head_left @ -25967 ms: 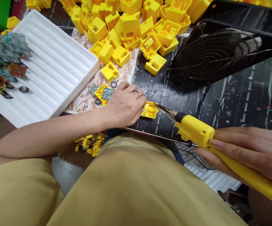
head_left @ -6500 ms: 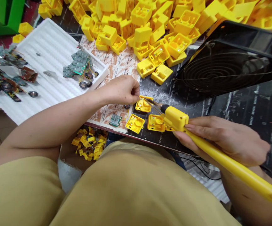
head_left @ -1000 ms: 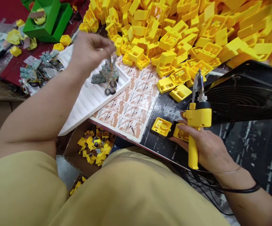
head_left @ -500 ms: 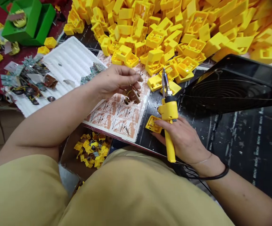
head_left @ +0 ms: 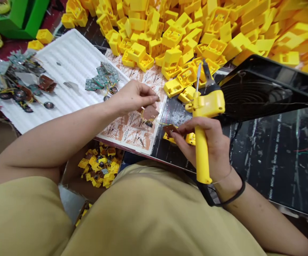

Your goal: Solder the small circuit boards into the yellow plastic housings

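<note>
left hand lower with circuit board, right hand now pinching brown piece

Bench top: black mat w/ white print, scuffed. On it: big heap of yellow housings at far side, black fan at right, printed sheet left-centre, white foam tray just beside sheet, one yellow shell nr front edge.

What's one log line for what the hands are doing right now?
left hand: pinching brown board | right hand: gripping soldering iron, tip pointing away | nearby: yellow shells, white tray
</note>
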A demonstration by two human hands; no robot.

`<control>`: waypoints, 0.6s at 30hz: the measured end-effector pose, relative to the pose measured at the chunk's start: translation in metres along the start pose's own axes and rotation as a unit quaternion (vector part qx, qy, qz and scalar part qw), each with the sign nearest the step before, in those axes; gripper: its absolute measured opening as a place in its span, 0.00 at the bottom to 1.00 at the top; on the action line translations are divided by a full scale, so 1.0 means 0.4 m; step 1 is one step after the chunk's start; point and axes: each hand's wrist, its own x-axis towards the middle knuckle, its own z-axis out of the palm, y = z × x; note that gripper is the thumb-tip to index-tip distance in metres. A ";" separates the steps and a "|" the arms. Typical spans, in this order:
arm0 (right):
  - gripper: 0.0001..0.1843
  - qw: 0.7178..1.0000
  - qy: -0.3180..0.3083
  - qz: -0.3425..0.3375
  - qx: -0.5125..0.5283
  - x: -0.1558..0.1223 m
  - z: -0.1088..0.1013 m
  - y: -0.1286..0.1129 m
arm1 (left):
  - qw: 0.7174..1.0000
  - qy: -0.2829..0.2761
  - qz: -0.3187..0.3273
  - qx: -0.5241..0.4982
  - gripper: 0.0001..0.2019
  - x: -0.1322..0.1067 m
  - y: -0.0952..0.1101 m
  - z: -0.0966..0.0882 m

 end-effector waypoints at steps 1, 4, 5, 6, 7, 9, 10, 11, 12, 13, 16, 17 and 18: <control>0.19 1.000 0.005 0.002 0.000 -0.008 -0.001 -0.003 | 0.999 0.015 0.010 0.050 0.12 0.005 -0.016 -0.012; 0.19 1.000 0.024 -0.011 -0.009 -0.027 0.002 -0.003 | 0.975 0.041 0.047 0.214 0.12 0.002 -0.039 -0.029; 0.19 0.999 0.028 -0.018 -0.013 -0.030 0.005 -0.001 | 0.962 0.047 0.064 0.261 0.13 -0.007 -0.036 -0.027; 0.19 0.999 0.031 -0.025 -0.017 -0.032 0.009 0.003 | 0.949 0.055 0.084 0.300 0.14 -0.022 -0.029 -0.022; 0.19 0.999 0.032 -0.031 -0.021 -0.034 0.013 0.008 | 0.937 0.065 0.106 0.327 0.15 -0.040 -0.019 -0.015; 0.18 0.998 0.035 -0.044 -0.030 -0.036 0.021 0.017 | 0.923 0.074 0.152 0.347 0.15 -0.084 0.003 0.004; 0.18 0.997 0.036 -0.051 -0.036 -0.038 0.023 0.021 | 0.922 0.067 0.170 0.342 0.16 -0.105 0.011 0.014; 0.18 0.997 0.038 -0.057 -0.042 -0.039 0.025 0.024 | 0.925 0.051 0.181 0.331 0.16 -0.124 0.016 0.026; 0.19 0.996 0.039 -0.064 -0.048 -0.041 0.027 0.025 | 0.931 0.030 0.185 0.314 0.17 -0.138 0.017 0.039; 0.19 0.995 0.041 -0.070 -0.055 -0.043 0.027 0.026 | 0.937 0.010 0.184 0.296 0.16 -0.148 0.015 0.054; 0.20 0.993 0.033 -0.090 -0.070 -0.044 0.018 0.025 | 0.954 -0.008 0.155 0.258 0.17 -0.148 -0.001 0.093; 0.20 0.992 0.026 -0.096 -0.073 -0.042 0.012 0.025 | 0.956 -0.007 0.144 0.255 0.14 -0.141 -0.006 0.101; 0.20 0.992 0.018 -0.101 -0.076 -0.039 0.004 0.026 | 0.957 -0.009 0.135 0.256 0.11 -0.134 -0.009 0.104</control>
